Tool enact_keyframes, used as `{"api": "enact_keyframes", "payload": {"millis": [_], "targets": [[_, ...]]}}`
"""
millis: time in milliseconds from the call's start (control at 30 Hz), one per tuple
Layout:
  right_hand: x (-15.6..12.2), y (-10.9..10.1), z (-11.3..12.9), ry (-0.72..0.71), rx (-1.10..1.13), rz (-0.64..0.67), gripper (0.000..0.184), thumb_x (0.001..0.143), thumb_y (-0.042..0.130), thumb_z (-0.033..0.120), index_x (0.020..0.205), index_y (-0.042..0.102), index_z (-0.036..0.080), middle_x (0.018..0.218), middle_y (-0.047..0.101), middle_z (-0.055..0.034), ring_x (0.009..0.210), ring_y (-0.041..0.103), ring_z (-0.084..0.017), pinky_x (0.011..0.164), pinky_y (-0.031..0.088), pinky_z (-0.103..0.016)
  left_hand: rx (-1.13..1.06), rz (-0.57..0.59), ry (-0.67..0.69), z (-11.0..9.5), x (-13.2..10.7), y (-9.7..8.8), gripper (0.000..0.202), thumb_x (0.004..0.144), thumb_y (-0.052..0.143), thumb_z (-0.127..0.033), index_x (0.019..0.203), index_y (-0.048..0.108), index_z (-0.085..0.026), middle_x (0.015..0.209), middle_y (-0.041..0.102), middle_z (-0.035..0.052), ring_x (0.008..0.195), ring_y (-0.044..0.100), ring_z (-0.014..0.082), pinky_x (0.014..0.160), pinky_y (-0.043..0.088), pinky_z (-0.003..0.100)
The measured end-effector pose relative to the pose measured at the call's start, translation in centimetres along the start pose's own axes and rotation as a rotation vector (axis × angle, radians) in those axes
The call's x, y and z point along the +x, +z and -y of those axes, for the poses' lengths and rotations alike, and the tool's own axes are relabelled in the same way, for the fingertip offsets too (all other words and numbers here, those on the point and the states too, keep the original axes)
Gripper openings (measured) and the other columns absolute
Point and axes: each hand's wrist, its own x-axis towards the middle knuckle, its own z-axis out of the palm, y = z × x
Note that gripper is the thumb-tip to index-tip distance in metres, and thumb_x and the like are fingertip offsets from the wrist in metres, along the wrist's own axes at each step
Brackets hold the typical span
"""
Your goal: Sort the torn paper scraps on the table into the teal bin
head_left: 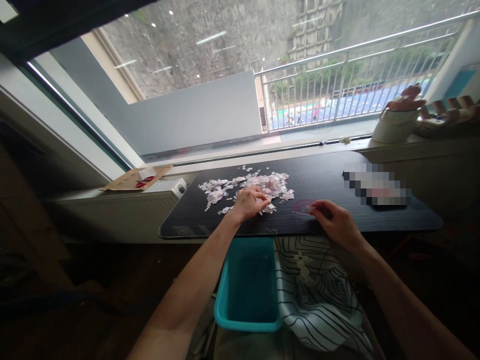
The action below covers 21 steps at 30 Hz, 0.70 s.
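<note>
A heap of small white and pink paper scraps [250,187] lies on a black tabletop [326,175] by the window. My left hand [249,202] rests at the near edge of the heap, fingers curled and pinched on some scraps. My right hand [335,221] is to its right, fingers closed on the edge of a thin clear sheet with red markings [303,206] that lies flat on the table.
A teal plastic bin [247,290] stands below the table's front edge, beside a white cloth with black lines [318,300] on my lap. A radiator with cardboard on top [150,182] is at left. A blurred flat object [377,189] lies at table right.
</note>
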Motion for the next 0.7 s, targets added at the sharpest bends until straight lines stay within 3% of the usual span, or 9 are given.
{"api": "enact_keyframes", "payload": {"millis": [133,233,433,600,700], "targets": [[-0.1,-0.1,0.3,-0.001,-0.035,-0.005,0.02,0.08,0.059,0.037,0.09,0.064,0.021,0.083,0.071,-0.0052,0.076,0.065,-0.021,0.074,0.049,-0.035,0.002,0.047,0.036,-0.2,-0.7,0.5,0.025,0.072,0.073,-0.039,0.096,0.074,-0.03,0.102,0.067,0.0021,0.098,0.059,0.0239,0.091,0.042,0.039],[-0.1,-0.2,0.5,0.003,-0.057,-0.005,0.02,0.08,0.058,0.037,0.091,0.064,0.021,0.082,0.071,-0.0048,0.075,0.064,-0.021,0.073,0.049,-0.035,0.011,0.02,0.007,-0.3,-0.4,1.1,0.012,0.079,0.066,-0.029,0.086,0.076,-0.028,0.095,0.069,0.0015,0.095,0.061,0.023,0.093,0.04,0.041],[-0.1,-0.2,0.5,0.0,-0.061,-0.01,0.02,0.08,0.058,0.037,0.09,0.065,0.021,0.082,0.071,-0.0047,0.075,0.064,-0.021,0.072,0.049,-0.034,0.028,-0.062,-0.054,0.6,-0.2,0.3,0.022,0.085,0.054,-0.015,0.091,0.074,-0.022,0.091,0.071,0.0026,0.088,0.063,0.0195,0.09,0.042,0.037],[-0.2,-0.2,0.5,0.004,-0.086,-0.017,0.021,0.08,0.059,0.038,0.091,0.065,0.021,0.082,0.071,-0.0044,0.074,0.064,-0.02,0.07,0.049,-0.033,0.051,-0.032,0.016,0.2,-1.2,-0.3,0.022,0.081,0.066,-0.035,0.1,0.072,-0.026,0.102,0.068,0.0034,0.102,0.057,0.0229,0.094,0.039,0.038],[-0.2,-0.3,0.6,-0.006,-0.097,-0.021,0.021,0.08,0.058,0.038,0.09,0.065,0.022,0.08,0.071,-0.0042,0.072,0.064,-0.02,0.068,0.05,-0.033,0.072,-0.007,0.045,-0.3,-1.1,0.3,0.018,0.079,0.068,-0.036,0.094,0.073,-0.028,0.103,0.065,0.0028,0.102,0.056,0.0234,0.096,0.036,0.04]]}}
